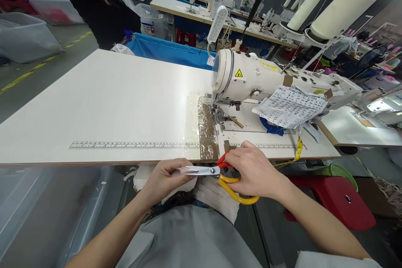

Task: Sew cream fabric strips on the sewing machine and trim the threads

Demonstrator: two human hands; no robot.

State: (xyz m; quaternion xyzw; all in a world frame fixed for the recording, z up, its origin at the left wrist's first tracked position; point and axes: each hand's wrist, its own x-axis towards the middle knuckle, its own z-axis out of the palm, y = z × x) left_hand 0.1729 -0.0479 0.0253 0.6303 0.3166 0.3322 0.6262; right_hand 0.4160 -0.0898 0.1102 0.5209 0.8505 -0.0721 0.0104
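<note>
**Scissors (204, 170) Held in Front of the Sewing Machine (248, 75)**

The right hand (251, 171) was curled around the red and yellow handles (246, 201) of the scissors, on the wearer's side of the sewing machine. The left hand (169, 179) was at the blade tips, thumb and forefinger close together; whether they pinched metal or material, I could not tell. The blades looked almost closed. In my judgement, careful work here asked for small snips with the tips, left fingertips away from the cutting line, and material lightly stretched.

Pale cloth (216, 199) lay at the lap, also in front of the machine. On the white table (135, 96), brown tape (207, 134) lay just beside the machine's needle area, and a printed ruler (135, 145) ran to its left. Paper sheets (290, 106) hung on the machine. Beyond it, to the left, stood another person (109, 8).
</note>
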